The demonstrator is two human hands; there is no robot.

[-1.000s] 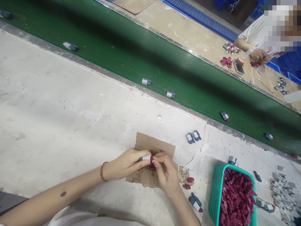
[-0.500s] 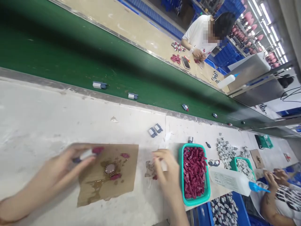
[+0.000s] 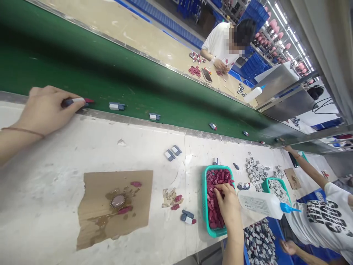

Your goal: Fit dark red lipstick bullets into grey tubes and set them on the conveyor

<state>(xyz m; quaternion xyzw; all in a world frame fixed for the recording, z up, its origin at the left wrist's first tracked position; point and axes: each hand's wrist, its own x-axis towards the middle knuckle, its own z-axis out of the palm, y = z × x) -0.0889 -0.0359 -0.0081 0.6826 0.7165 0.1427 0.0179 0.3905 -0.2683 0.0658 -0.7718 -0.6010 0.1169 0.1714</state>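
My left hand [image 3: 46, 109] is stretched out to the near edge of the green conveyor belt [image 3: 110, 73]. It pinches a small assembled part [image 3: 77, 101] with a white body and a dark red tip, held low over the belt's edge. My right hand [image 3: 227, 202] is down in the teal basket [image 3: 204, 209], with its fingers among the dark red pieces [image 3: 213, 176]. Whether it grips a piece I cannot tell. A cardboard scrap [image 3: 116, 204] with a glue blob lies between my hands.
Several finished parts ride the belt [image 3: 117, 106] [image 3: 154, 116]. Two more lie on the white table [image 3: 173, 152], one near the basket [image 3: 188, 217]. A white glue bottle [image 3: 261, 203] lies right of the basket. One person sits across the belt [image 3: 223, 40], another at my right [image 3: 320, 209].
My left hand carried the assembled part from the cardboard up to the belt's edge. My right hand moved right into the teal basket. The view swung to the right.
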